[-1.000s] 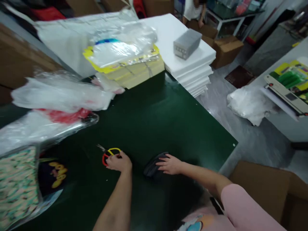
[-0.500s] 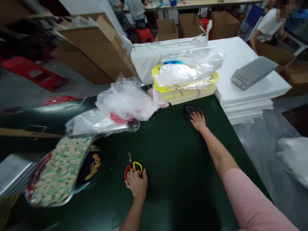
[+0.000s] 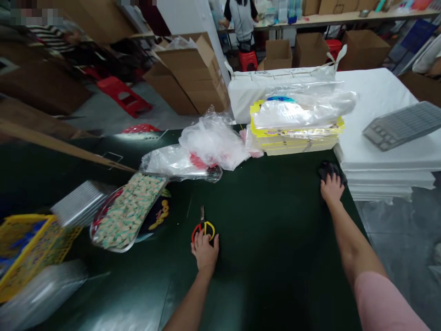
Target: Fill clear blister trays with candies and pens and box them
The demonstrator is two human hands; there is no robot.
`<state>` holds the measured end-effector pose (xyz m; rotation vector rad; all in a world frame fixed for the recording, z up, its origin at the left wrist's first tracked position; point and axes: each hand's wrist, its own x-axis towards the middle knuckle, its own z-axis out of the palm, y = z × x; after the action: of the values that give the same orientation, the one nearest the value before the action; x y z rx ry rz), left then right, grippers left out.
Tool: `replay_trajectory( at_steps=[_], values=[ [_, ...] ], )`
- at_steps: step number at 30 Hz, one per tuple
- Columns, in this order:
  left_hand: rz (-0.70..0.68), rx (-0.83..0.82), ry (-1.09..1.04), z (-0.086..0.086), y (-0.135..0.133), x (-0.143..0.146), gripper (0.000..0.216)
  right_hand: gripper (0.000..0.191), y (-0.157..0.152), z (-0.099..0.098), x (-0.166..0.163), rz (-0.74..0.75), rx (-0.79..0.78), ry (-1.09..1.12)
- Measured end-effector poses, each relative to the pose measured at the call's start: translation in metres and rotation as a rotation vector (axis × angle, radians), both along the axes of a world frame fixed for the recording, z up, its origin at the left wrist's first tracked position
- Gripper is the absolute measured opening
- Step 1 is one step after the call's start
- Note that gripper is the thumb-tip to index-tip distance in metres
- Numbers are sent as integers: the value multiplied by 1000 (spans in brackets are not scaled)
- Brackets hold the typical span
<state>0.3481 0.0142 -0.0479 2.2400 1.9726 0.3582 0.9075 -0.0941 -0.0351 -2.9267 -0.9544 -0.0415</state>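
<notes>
My left hand rests on the dark green table, fingers laid over the red and yellow handles of small scissors whose blades point away from me. My right hand is stretched far out to the right, pressing flat on a dark cloth near the table's right edge, just in front of a stack of white sheets. Its fingers lie spread on the cloth.
A yellow stack of packs under clear plastic sits at the back. Crumpled clear bags, a patterned packet and a yellow basket lie at left. A grey calculator rests on the white sheets. Cardboard boxes and a person stand beyond.
My right hand slid the dark cloth from close to me out across the table to its far right side. My left hand stayed on the scissors. The view swung left and up.
</notes>
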Motion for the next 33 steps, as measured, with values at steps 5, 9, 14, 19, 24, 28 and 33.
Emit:
replay_trajectory(
  at_steps=[5, 9, 14, 19, 24, 28, 33],
  values=[
    [7, -22, -38, 2, -4, 3, 18, 58, -116, 3, -25, -170, 10, -84],
    [5, -26, -57, 0, -6, 1, 19, 59, -238, 5, -48, -330, -44, 70],
    [-3, -72, -124, 3, -9, 1, 19, 60, -286, 18, -105, -307, 135, -3],
    [-4, -44, -154, 3, -12, 1, 22, 48, -170, 23, -253, 563, 131, 280],
    [-18, -56, -173, 2, -13, 0, 36, 44, -123, 16, -303, 926, 40, 348],
    [-25, -79, -217, 2, -13, 1, 39, 46, -225, 19, -213, 318, 64, 92],
    [-44, -41, -266, 4, -15, 0, 44, 57, -404, 49, -155, -361, 38, 21]
  ],
)
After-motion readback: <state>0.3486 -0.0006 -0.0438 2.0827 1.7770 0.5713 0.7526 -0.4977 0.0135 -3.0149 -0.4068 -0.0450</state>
